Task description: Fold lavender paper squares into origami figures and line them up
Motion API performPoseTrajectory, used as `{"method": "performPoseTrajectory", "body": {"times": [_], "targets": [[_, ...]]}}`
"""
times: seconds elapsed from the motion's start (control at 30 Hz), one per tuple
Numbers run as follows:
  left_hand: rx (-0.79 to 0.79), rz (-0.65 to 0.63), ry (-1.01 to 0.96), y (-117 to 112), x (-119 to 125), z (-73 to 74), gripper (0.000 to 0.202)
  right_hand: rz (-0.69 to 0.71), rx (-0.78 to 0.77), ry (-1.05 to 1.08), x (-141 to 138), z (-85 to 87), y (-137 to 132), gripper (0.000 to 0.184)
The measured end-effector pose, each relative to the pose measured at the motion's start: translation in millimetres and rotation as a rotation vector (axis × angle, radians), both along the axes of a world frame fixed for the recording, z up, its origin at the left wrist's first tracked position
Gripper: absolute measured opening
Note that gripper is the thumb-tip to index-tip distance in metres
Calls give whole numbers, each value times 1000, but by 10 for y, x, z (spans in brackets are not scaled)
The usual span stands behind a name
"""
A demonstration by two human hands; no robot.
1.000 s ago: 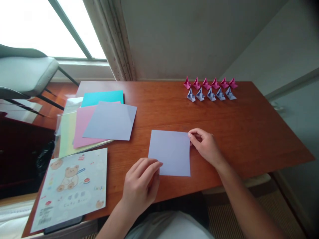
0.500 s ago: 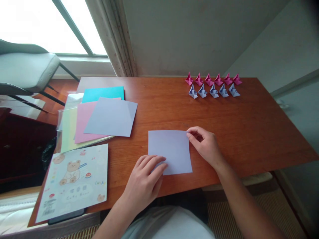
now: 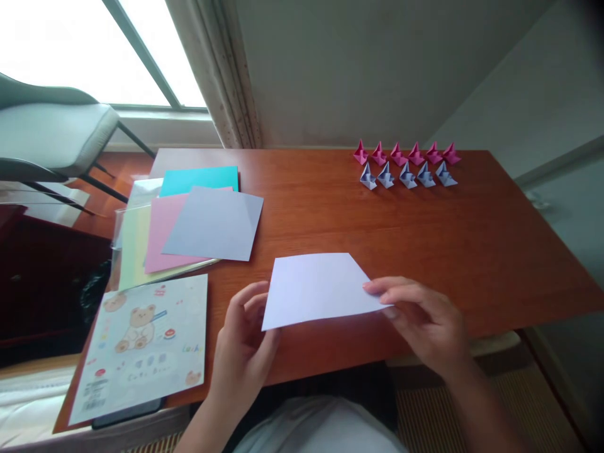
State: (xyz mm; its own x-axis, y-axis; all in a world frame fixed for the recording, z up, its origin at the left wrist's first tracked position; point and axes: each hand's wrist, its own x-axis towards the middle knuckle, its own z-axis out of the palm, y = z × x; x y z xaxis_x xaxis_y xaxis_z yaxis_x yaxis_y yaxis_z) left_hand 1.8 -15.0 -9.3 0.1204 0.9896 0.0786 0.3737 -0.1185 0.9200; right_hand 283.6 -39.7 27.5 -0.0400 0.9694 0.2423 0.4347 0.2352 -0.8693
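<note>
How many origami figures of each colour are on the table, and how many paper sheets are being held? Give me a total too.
Magenta origami figures: 6
Pale lavender origami figures: 5
Held pale paper sheet: 1
Total: 12

Daylight enters from the upper left, through a window [image 3: 80, 47] whose panes burn out to featureless white. The rear wall [image 3: 349, 75] lies in dim grey shade. Pale glare veils the far left corner of the tabletop [image 3: 311, 220]; the held sheet [image 3: 316, 289] appears bright. The right forearm [image 3: 488, 402] is soft — and a dark blur clouds the top right corner.
</note>
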Motion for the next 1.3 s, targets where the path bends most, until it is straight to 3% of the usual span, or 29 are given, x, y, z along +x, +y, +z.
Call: {"method": "performPoseTrajectory", "body": {"times": [0.1, 0.2, 0.33, 0.53, 0.67, 0.73, 0.87, 0.93, 1.13, 1.3], "targets": [[110, -81, 229, 31, -18, 0, 47, 48, -66, -78, 32, -177, -47, 11], [253, -171, 372, 63, -36, 3, 34, 71, -157, -72, 59, -266, -55, 8], [315, -208, 382, 86, -37, 45, 20, 14, -274, -35, 63, -284, -55, 13], [232, -269, 254, 93, 26, 124, 9, -190, -417, 83, -26, -323, -4, 19], [339, -69, 298, 14, 139, 163, 38, -185, -485, 73, -62, -346, 89, 20], [474, -84, 392, -81, 228, 222, 46, -191, -499, 48, -61, -352, 132, 19], [612, -365, 560, -298, 466, 317, 47, -197, -501, 33, -38, -364, 189, 18], [591, -442, 652, -359, 585, 294, 50, -196, -491, 4, -24, -369, 206, 17], [477, -451, 838, -330, 739, 59, 59, -181, -357, -299, 24, -333, 263, 14], [448, -483, 840, -253, 733, 3, 58, -187, -180, -565, 54, -288, 318, 12]]}}
